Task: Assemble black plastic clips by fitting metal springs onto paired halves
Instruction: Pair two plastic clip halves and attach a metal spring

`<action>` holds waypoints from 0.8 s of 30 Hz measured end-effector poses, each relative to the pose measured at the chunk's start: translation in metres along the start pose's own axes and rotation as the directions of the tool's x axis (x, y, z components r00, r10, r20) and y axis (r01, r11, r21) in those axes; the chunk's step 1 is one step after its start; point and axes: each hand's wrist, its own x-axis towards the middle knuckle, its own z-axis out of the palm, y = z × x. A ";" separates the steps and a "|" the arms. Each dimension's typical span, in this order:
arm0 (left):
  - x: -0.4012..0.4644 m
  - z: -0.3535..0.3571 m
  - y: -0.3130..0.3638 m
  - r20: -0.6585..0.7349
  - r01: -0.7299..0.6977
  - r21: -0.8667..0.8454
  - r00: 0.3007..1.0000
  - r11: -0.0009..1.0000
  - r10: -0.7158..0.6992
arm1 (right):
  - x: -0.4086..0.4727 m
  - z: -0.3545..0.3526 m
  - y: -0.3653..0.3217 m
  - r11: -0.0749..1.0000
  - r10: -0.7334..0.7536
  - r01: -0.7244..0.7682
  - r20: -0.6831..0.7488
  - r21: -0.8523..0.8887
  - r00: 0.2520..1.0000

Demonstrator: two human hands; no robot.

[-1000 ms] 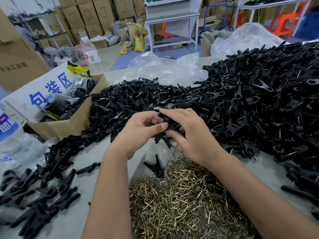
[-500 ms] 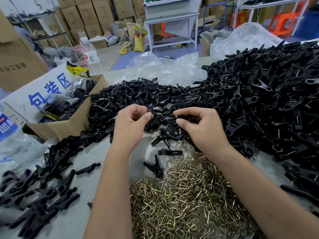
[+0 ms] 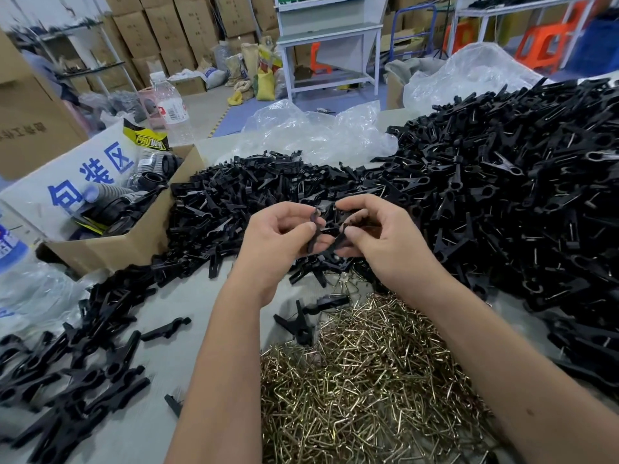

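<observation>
Clip halves, one pinched in my left hand (image 3: 279, 239) standing upright (image 3: 314, 231), one in my right hand (image 3: 378, 241) slanting toward it (image 3: 340, 241), nearly touching above the surface; springs (image 3: 361, 380) lie nearer me.

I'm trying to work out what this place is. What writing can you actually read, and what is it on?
"包装区": large blue characters on the white sign lying against the open cardboard box.
"PRO TAPE", roughly; partly blurred: yellow and black packet behind the sign.
Water bottle label: too small to read.
Print on the big carton at left: too blurred to read.
</observation>
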 end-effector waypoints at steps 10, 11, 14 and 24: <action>0.002 0.000 -0.006 0.027 -0.019 0.156 1.000 0.988 0.015 | 0.000 -0.003 0.002 0.999 0.031 -0.031 0.013 -0.037 0.999; 0.002 0.000 -0.006 0.025 -0.013 0.151 1.000 0.989 0.009 | 0.000 -0.003 0.001 0.998 0.019 -0.018 0.026 -0.059 0.999; 0.002 0.000 -0.006 0.032 0.002 0.143 0.999 0.990 -0.007 | 0.000 -0.003 -0.003 0.991 -0.015 0.022 0.055 -0.135 0.998; 0.002 0.005 -0.005 0.021 0.002 0.074 1.000 0.997 -0.004 | 0.001 -0.005 -0.001 0.983 -0.001 0.008 0.038 -0.184 0.999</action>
